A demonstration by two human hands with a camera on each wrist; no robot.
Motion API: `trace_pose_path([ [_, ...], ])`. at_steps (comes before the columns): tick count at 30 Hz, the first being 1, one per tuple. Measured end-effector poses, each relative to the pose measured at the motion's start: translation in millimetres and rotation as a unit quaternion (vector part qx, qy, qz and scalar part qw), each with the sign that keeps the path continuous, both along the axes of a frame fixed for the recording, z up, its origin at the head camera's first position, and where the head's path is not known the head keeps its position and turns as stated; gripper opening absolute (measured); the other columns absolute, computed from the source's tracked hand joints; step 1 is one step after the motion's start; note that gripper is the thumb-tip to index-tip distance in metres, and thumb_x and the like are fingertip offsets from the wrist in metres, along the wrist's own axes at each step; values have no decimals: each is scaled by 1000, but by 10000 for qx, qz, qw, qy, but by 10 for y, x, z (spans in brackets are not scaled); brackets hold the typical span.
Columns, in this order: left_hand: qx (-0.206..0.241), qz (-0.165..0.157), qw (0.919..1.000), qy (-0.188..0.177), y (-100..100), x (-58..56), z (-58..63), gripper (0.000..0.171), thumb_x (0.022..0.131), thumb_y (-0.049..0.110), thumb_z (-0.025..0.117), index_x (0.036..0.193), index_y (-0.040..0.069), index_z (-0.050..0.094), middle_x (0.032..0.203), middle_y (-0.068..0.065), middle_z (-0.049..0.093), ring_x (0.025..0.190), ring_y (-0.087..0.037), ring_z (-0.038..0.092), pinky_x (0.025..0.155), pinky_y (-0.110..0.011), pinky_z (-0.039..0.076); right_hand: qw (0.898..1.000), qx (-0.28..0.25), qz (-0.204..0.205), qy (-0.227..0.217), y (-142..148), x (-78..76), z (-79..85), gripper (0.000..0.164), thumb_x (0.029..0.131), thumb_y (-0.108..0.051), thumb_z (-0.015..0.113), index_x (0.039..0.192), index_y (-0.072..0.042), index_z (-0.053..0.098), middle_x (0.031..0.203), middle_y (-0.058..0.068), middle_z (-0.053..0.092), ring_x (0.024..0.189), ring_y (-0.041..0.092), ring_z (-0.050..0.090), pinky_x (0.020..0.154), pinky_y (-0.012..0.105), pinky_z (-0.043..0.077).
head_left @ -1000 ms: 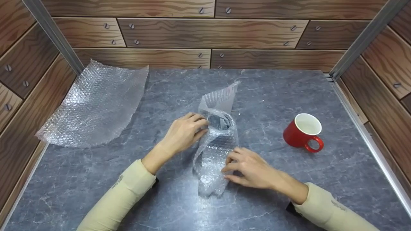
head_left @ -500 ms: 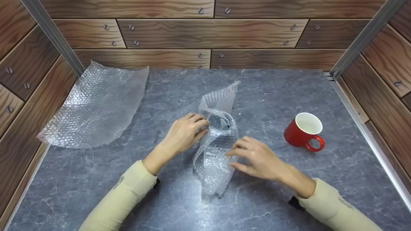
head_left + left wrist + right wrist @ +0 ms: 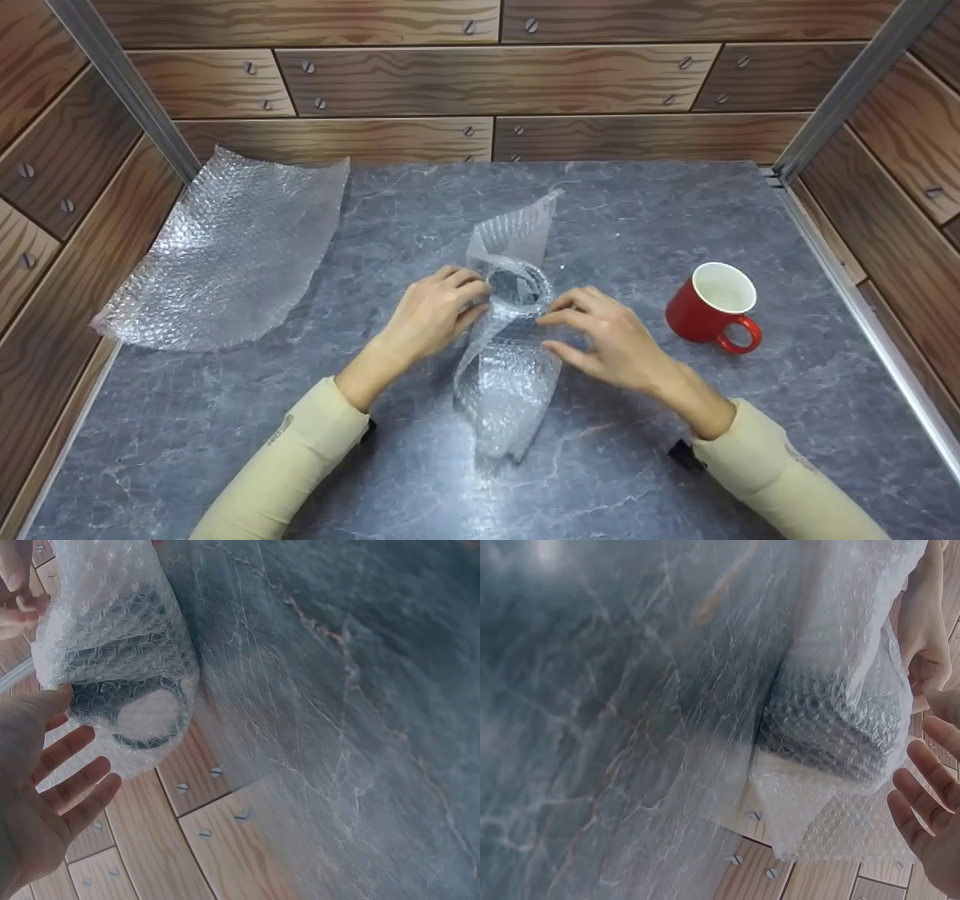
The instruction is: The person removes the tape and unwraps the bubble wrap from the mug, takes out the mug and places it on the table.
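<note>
A dark mug (image 3: 120, 701) stands mid-table inside a sheet of bubble wrap (image 3: 517, 390); its handle shows through the plastic in the left wrist view. My left hand (image 3: 439, 307) pinches the wrap at the left of the mug's rim. On the other side, my right hand (image 3: 611, 334) has its fingers spread and relaxed beside the wrap, thumb apart from the fingers; whether the fingertips touch the plastic is hard to tell. One end of the sheet extends toward the back, while the other lies toward me.
A red mug (image 3: 705, 307) with a white inside stands upright at the right, handle toward the front right. Another bubble wrap sheet (image 3: 232, 255) lies at the back left, near the side wall. Wood-patterned panels (image 3: 495, 79) enclose the grey marbled table (image 3: 652, 202).
My right hand has let go of the wrap's near part and moved away from me, up toward the mug's rim. The left hand stays in place.
</note>
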State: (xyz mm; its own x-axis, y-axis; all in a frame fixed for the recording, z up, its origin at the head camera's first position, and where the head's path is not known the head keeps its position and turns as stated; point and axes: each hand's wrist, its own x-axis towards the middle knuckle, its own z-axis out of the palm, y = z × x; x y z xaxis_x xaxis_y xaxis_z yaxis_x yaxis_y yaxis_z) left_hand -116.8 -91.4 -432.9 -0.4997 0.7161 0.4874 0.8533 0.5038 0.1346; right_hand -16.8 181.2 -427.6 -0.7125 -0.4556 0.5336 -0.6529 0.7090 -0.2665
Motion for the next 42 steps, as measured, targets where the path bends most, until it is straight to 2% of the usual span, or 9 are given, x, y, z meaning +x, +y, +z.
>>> trace_pose_path([
  [9,7,11,10000,-21,5,2,3,20,101,30,72,116,19,76,118,-1,77,111,-22,72,90,-38,64,9993,-30,-186,-313,0,-110,2,28,89,-25,85,115,-15,79,117,3,73,108,20,68,90,38,61],
  [19,-69,40,10000,24,6,-1,-1,20,100,31,72,116,19,76,119,-2,77,111,-23,72,92,-38,64,9994,-60,-279,-214,3,-198,-48,27,87,-23,86,112,-15,79,117,5,73,109,22,69,95,41,61],
  [31,-78,52,9997,-211,-5,12,8,21,100,29,71,118,19,76,120,-1,76,113,-23,71,91,-39,64,9994,-95,-329,7,-24,-238,-83,23,87,-22,87,108,-14,80,113,5,73,105,21,69,89,38,62],
  [42,-132,-82,9997,-194,-24,10,32,23,102,29,70,120,16,76,122,-3,75,114,-23,70,93,-39,63,9993,-24,-366,-56,-22,-250,-70,23,87,-21,87,108,-14,80,112,5,73,105,22,69,90,39,63],
])
